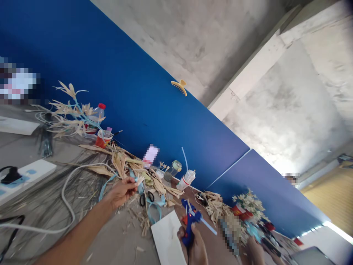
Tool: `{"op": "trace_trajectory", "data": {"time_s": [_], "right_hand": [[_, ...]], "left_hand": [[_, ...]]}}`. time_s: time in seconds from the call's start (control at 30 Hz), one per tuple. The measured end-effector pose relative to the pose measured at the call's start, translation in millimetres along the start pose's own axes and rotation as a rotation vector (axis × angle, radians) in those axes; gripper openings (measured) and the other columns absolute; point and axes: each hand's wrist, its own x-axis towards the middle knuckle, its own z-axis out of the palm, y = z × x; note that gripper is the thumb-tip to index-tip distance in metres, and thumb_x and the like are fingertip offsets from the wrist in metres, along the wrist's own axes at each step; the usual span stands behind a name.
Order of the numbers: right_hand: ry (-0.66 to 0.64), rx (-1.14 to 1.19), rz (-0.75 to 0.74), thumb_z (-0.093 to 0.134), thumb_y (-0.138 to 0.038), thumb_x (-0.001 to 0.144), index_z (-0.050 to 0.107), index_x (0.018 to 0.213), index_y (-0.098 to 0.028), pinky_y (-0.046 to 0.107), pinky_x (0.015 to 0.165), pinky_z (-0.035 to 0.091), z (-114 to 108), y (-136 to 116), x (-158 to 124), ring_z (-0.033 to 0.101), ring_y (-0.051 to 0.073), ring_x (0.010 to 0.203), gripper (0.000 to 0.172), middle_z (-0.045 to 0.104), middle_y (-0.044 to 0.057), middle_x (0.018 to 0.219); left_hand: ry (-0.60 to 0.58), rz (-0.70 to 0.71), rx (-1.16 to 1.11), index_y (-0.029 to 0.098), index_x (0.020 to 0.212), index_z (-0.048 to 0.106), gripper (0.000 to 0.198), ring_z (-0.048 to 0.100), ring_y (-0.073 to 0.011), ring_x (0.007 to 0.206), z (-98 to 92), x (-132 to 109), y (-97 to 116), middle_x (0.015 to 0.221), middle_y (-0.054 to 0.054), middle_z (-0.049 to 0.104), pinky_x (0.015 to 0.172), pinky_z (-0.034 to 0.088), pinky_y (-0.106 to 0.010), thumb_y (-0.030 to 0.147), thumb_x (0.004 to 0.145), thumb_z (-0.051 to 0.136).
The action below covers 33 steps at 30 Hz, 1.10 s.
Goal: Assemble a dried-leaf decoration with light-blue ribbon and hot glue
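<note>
My left hand (121, 191) reaches out over the table and pinches a small dried-leaf piece with light blue ribbon (138, 180) between its fingertips. My right hand (194, 248), low in the view, is wrapped round the grip of a blue hot glue gun (190, 222), its nozzle pointing up and left and a glue stick sticking out behind. Black-handled scissors (146, 198) and loops of blue ribbon (154, 208) lie between the two hands. A white sheet (167, 235) lies just left of the glue gun.
Dried leaves and straw (124, 163) litter the table along a blue partition (132, 92). A dried-leaf spray (71, 114), bottles, a red cup (102, 140), a jar and a lidded cup with a straw (186, 178) stand there. A power strip (24, 176) and white cable lie left. Another person's hand (255, 250) works at right.
</note>
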Motion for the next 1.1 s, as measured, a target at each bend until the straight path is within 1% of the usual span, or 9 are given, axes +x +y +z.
{"op": "trace_trajectory", "data": {"time_s": [0.07,0.13,0.2,0.27,0.4,0.6,0.73,0.97,1.1], "right_hand": [[-0.148,0.071,0.086,0.062,-0.057,0.069,0.063,0.081,-0.015,0.023,0.05,0.038,23,-2,-8,0.044,0.01,0.049,0.044,0.048,-0.003,0.051],[-0.212,0.035,0.094,0.066,-0.054,0.068,0.062,0.084,-0.014,0.021,0.049,0.032,47,1,-13,0.038,0.008,0.046,0.043,0.043,-0.006,0.047],[-0.213,-0.08,0.08,0.069,-0.054,0.066,0.062,0.087,-0.014,0.02,0.048,0.03,69,6,-15,0.037,0.008,0.047,0.046,0.045,-0.005,0.049],[-0.244,-0.211,0.064,0.066,-0.059,0.066,0.063,0.088,-0.012,0.021,0.048,0.031,88,11,-14,0.038,0.008,0.047,0.052,0.046,-0.005,0.049],[-0.24,-0.378,0.018,0.061,-0.064,0.066,0.064,0.093,-0.012,0.023,0.047,0.035,110,14,-11,0.042,0.011,0.049,0.058,0.049,-0.002,0.055],[-0.296,-0.451,-0.031,0.051,-0.07,0.071,0.065,0.098,-0.014,0.023,0.047,0.039,115,23,-8,0.045,0.012,0.053,0.064,0.054,0.002,0.065],[-0.332,-0.486,-0.057,0.045,-0.073,0.073,0.065,0.099,-0.014,0.024,0.049,0.042,114,29,-6,0.048,0.013,0.057,0.068,0.056,0.004,0.069],[-0.349,-0.483,-0.089,0.042,-0.072,0.075,0.063,0.097,-0.015,0.027,0.058,0.045,112,33,-5,0.051,0.014,0.062,0.065,0.058,0.005,0.073],[-0.325,-0.469,-0.097,0.045,-0.072,0.075,0.063,0.094,-0.015,0.028,0.062,0.046,111,32,-5,0.053,0.014,0.063,0.062,0.06,0.005,0.076]], "left_hand": [[0.007,-0.009,0.012,0.017,0.067,0.046,0.034,0.053,-0.0076,0.048,-0.9,1,-1,0.051,0.005,0.054,0.046,0.037,-0.016,0.006,0.054,0.075],[0.01,-0.011,0.026,0.017,0.068,0.045,0.034,0.053,-0.0075,0.048,-2.1,1,-2,0.052,0.004,0.055,0.046,0.036,-0.016,0.007,0.054,0.075],[0.007,-0.005,0.036,0.018,0.068,0.045,0.035,0.053,-0.0073,0.049,-3.2,2,-2,0.052,0.005,0.055,0.047,0.036,-0.016,0.008,0.054,0.075],[0.004,0.002,0.039,0.018,0.068,0.044,0.035,0.053,-0.0074,0.049,-3.8,2,-3,0.052,0.005,0.054,0.047,0.036,-0.016,0.009,0.054,0.075],[0.008,0.019,0.052,0.018,0.068,0.045,0.035,0.052,-0.008,0.049,-2.6,1,-4,0.051,0.005,0.054,0.048,0.036,-0.018,0.011,0.053,0.075],[0.025,0.016,0.089,0.018,0.067,0.045,0.034,0.052,-0.0078,0.047,3.1,-3,-2,0.049,0.006,0.054,0.048,0.035,-0.018,0.013,0.052,0.075],[0.007,0.033,0.092,0.018,0.065,0.045,0.035,0.051,-0.0077,0.046,3.8,-3,-2,0.048,0.006,0.054,0.046,0.034,-0.017,0.015,0.051,0.077],[0.008,0.042,0.089,0.018,0.065,0.045,0.036,0.053,-0.0075,0.047,1.8,0,-4,0.049,0.006,0.055,0.047,0.037,-0.017,0.015,0.05,0.078],[0.001,0.046,0.095,0.018,0.065,0.045,0.036,0.053,-0.0076,0.048,0.6,1,-5,0.049,0.006,0.056,0.047,0.037,-0.016,0.016,0.051,0.078]]}}
